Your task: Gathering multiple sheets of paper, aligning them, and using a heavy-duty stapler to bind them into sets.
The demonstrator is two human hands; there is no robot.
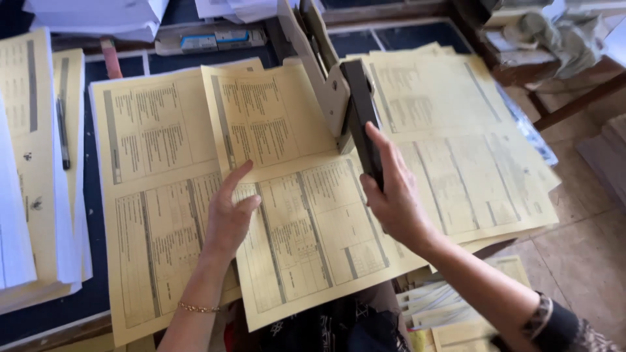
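the right hand [394,199] grips the black handle of a grey long-arm stapler [349,104], whose head sits on the top edge of a large yellow printed sheet [306,228] lying in the middle of the dark tabletop [91,300]. the left hand [228,218] rests open, fingers spread, pressing that sheet flat. more yellow sheets [469,156] lie to the right, and a black pen [62,133] lies far left.

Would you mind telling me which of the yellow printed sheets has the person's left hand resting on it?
The middle yellow printed sheet, lying tilted under the stapler; the left hand presses it, unlike the sheets at either side.
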